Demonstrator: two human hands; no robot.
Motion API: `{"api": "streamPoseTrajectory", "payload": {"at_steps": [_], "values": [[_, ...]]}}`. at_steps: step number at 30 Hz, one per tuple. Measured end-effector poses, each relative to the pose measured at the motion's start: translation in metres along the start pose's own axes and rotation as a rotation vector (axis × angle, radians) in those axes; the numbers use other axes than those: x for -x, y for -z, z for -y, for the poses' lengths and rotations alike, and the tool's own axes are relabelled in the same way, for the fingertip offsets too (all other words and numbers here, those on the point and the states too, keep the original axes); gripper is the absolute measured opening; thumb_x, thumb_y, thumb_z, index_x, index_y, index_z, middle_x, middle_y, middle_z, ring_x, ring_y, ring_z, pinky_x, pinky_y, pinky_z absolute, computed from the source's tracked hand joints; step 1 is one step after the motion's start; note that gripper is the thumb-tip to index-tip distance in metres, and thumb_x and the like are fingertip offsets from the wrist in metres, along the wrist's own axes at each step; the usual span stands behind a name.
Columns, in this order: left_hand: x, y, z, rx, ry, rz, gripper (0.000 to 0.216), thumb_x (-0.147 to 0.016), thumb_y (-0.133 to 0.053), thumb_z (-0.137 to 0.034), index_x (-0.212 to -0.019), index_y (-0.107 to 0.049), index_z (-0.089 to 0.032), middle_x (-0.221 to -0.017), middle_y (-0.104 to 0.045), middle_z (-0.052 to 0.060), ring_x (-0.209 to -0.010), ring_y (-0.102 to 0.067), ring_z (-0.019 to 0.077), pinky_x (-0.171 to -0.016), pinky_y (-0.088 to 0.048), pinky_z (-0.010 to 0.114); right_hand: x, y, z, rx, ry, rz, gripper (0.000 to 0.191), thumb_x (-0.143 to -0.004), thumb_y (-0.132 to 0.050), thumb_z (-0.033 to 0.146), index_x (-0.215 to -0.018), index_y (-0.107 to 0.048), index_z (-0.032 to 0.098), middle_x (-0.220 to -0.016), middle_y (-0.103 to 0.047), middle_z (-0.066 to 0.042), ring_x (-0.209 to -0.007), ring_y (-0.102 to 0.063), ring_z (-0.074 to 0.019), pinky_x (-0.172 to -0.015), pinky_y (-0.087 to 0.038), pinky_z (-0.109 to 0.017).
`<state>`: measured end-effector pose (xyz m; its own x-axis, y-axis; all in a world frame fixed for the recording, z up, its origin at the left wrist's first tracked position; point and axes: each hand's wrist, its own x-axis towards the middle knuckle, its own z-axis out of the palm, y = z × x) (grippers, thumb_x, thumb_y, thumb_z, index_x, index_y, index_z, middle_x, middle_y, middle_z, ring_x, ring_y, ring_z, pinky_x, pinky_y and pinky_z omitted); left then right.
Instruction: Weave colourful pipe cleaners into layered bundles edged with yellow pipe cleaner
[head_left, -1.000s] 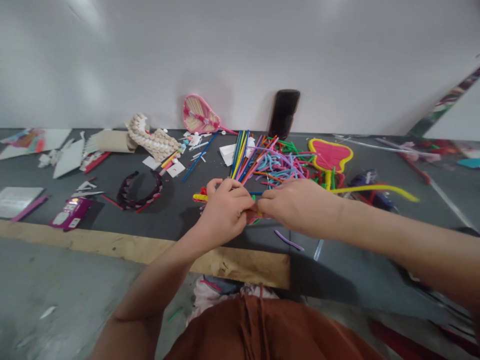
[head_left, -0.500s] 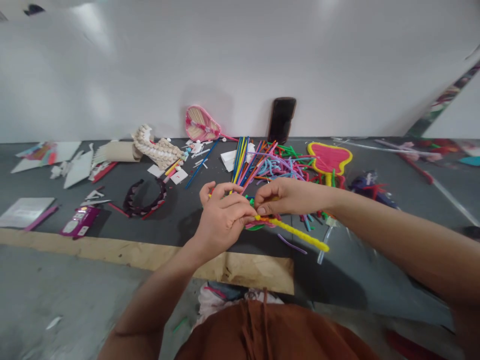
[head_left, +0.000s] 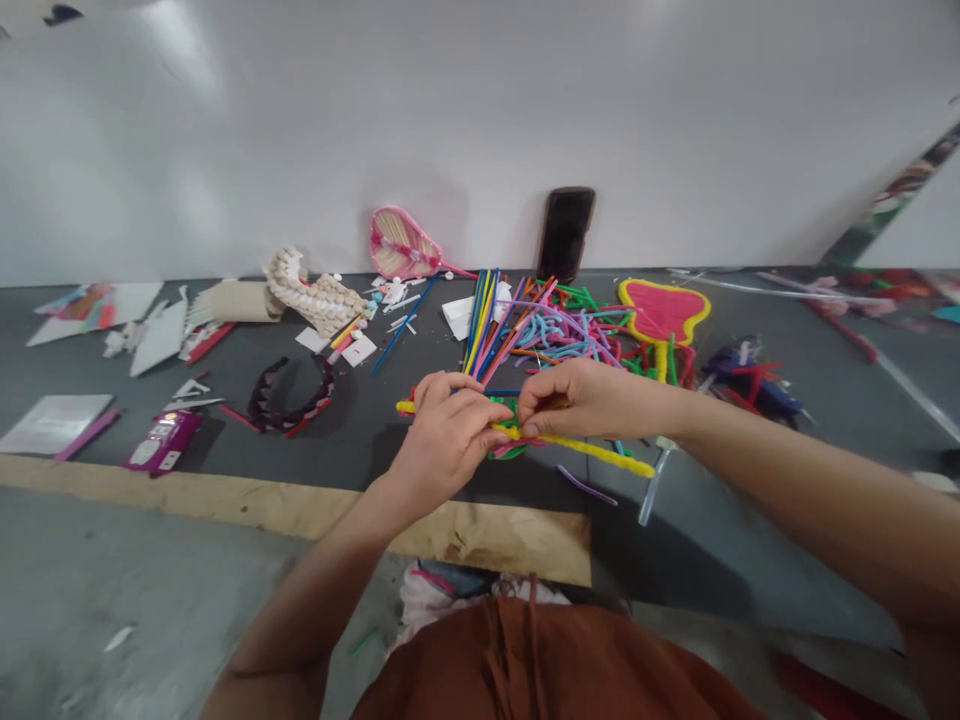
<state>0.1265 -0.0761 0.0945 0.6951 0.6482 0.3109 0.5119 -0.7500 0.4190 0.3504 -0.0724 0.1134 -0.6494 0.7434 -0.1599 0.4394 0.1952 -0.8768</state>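
"What does the photograph show?"

"A person's left hand (head_left: 454, 425) and right hand (head_left: 574, 400) meet over a dark table (head_left: 360, 445), a yellow fuzzy stem (head_left: 604, 457) between them. The left thumb and forefinger grip it; its free end runs out to the right, on the person's side of the right wrist."

"And the right fingers?"

"Curled toward each other just beside the left fingertips. Whether they have closed on anything, one cannot tell. A small piece with green edges (head_left: 508, 454) shows beneath, mostly hidden."

"Which step is this?"

"By the look of it, working the stem into that piece, with a long tail unworked."

"What does the next move call for?"

"Likely a steady left pinch, while the right fingers take the tail and bend it round. The heap of coloured stems (head_left: 559, 325) lies just beyond, near enough to snag a loose end."
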Motion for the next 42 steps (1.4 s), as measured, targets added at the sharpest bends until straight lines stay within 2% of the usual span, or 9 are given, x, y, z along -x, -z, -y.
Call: {"api": "streamPoseTrajectory", "payload": {"at_steps": [7,12,17,23,28,31,35,38,42], "values": [[-0.003,0.004,0.000,0.018,-0.011,0.096,0.016,-0.092,-0.054,-0.025,-0.094,-0.069,-0.020,-0.093,-0.070,0.003,-0.104,-0.046,0.0229,-0.095,-0.035,0.040,-0.001,-0.009,0.011,0.184,-0.022,-0.112,0.010,-0.077,-0.056,0.017,-0.074,-0.065,0.017,-0.065,-0.064,0.003,-0.057,-0.054,-0.0089,-0.054,-0.037,-0.019],[-0.005,0.008,-0.003,0.071,0.040,0.156,0.014,-0.091,-0.055,-0.027,-0.088,-0.068,-0.022,-0.090,-0.070,0.001,-0.101,-0.047,0.0211,-0.094,-0.033,0.039,0.004,-0.004,0.013,0.264,-0.010,-0.080,0.012,-0.080,-0.056,0.021,-0.081,-0.067,0.018,-0.067,-0.065,0.003,-0.057,-0.054,-0.0093,-0.053,-0.036,-0.019],[-0.005,0.009,-0.004,0.089,0.039,0.150,0.014,-0.091,-0.055,-0.027,-0.088,-0.067,-0.022,-0.090,-0.070,0.000,-0.100,-0.048,0.0205,-0.093,-0.032,0.038,0.008,0.000,0.018,0.438,-0.026,-0.064,0.016,-0.080,-0.053,0.017,-0.074,-0.068,0.019,-0.065,-0.065,0.003,-0.055,-0.052,-0.0087,-0.054,-0.033,-0.021],[-0.004,0.006,-0.002,0.065,0.015,0.096,0.013,-0.091,-0.057,-0.025,-0.088,-0.069,-0.022,-0.089,-0.070,0.001,-0.099,-0.049,0.0208,-0.092,-0.034,0.040,0.002,-0.003,0.013,0.459,-0.038,-0.058,0.017,-0.082,-0.051,0.020,-0.077,-0.067,0.018,-0.068,-0.066,0.002,-0.059,-0.055,-0.0104,-0.055,-0.033,-0.022],[0.000,-0.001,0.002,0.016,-0.031,-0.043,0.016,-0.089,-0.057,-0.021,-0.082,-0.070,-0.025,-0.089,-0.072,0.001,-0.105,-0.050,0.0229,-0.092,-0.036,0.042,-0.001,-0.003,0.010,0.369,-0.030,-0.032,0.018,-0.083,-0.048,0.021,-0.077,-0.064,0.016,-0.065,-0.062,0.001,-0.055,-0.052,-0.0099,-0.054,-0.033,-0.022],[0.002,-0.004,0.004,-0.057,-0.093,-0.100,0.020,-0.090,-0.055,-0.016,-0.081,-0.070,-0.027,-0.088,-0.073,-0.001,-0.110,-0.050,0.0235,-0.099,-0.032,0.047,-0.003,-0.003,0.009,0.259,-0.042,0.001,0.017,-0.084,-0.047,0.022,-0.076,-0.061,0.016,-0.065,-0.061,0.001,-0.056,-0.051,-0.0103,-0.054,-0.035,-0.022],[0.004,-0.002,0.007,-0.161,-0.223,-0.132,0.014,-0.089,-0.058,-0.019,-0.085,-0.068,-0.027,-0.088,-0.073,-0.002,-0.108,-0.052,0.0219,-0.106,-0.024,0.049,-0.007,-0.006,0.002,0.070,-0.043,0.054,0.019,-0.087,-0.045,0.027,-0.075,-0.055,0.017,-0.063,-0.056,0.001,-0.056,-0.050,-0.0106,-0.053,-0.039,-0.022],[0.003,0.002,0.007,-0.191,-0.328,-0.147,0.012,-0.089,-0.059,-0.016,-0.088,-0.067,-0.026,-0.087,-0.072,-0.003,-0.105,-0.055,0.0190,-0.108,-0.024,0.047,-0.009,-0.009,-0.005,-0.033,-0.056,0.097,0.018,-0.087,-0.047,0.030,-0.076,-0.054,0.017,-0.063,-0.055,0.001,-0.057,-0.052,-0.0113,-0.053,-0.041,-0.022],[0.001,0.006,0.004,-0.206,-0.388,-0.160,0.010,-0.089,-0.060,-0.017,-0.088,-0.065,-0.025,-0.083,-0.071,-0.005,-0.096,-0.057,0.0160,-0.108,-0.024,0.046,-0.011,-0.012,-0.010,-0.099,-0.093,0.121,0.017,-0.087,-0.048,0.029,-0.076,-0.053,0.017,-0.065,-0.054,0.001,-0.060,-0.053,-0.0112,-0.056,-0.045,-0.022]]}}
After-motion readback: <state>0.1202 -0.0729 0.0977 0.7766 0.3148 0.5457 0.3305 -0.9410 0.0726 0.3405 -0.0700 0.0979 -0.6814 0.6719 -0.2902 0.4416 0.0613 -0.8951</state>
